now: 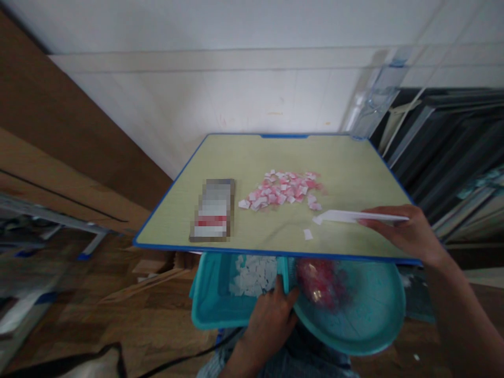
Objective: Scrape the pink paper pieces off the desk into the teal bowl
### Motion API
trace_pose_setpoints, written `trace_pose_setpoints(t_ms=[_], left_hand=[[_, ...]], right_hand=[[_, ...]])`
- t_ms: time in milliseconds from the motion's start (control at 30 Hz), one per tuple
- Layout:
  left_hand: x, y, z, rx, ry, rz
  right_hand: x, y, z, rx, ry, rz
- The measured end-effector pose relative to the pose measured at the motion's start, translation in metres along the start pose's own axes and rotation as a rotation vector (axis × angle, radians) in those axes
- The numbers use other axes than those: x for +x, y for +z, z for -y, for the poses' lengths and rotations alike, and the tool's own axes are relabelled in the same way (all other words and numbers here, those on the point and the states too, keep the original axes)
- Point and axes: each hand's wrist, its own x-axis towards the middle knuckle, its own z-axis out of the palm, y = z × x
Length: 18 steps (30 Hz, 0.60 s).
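Note:
My right hand [409, 233] is closed around a flat white strip with a slanted tip [346, 216], held low over the board's right side. By the strip's tip lies a small paper piece [307, 234]. A loose pile of pink and white paper pieces [281, 191] covers the middle of the folding table [342, 168], which has a blue edge. Below the front edge, my left hand [271, 315] grips the adjoining rims of a teal rectangular bin [199, 299] and a round teal basin [388, 336]. White pieces [254, 275] lie in the bin.
A blurred-out phone-shaped object [212, 212] lies on the table's left. Red material in clear plastic [318, 283] sits in the basin. An upright clear bottle [376, 100] stands behind the right corner. Dark panels [452, 126] lean at right; a wooden panel [79, 126] stands at left.

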Motion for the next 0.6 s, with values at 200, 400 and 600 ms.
trace_pose_setpoints(t_ms=[200,400,600], left_hand=[[0.0,-0.002,-0.001,0.002,-0.011,0.0],[0.0,-0.006,-0.005,0.038,-0.021,0.009],[-0.001,-0.006,-0.005,0.02,-0.003,-0.01]], right_hand=[[0.004,0.018,0.023,0.066,-0.031,0.113],[0.003,0.03,0.055,0.115,-0.22,0.168],[-0.007,0.009,0.046,0.038,-0.291,0.144]])
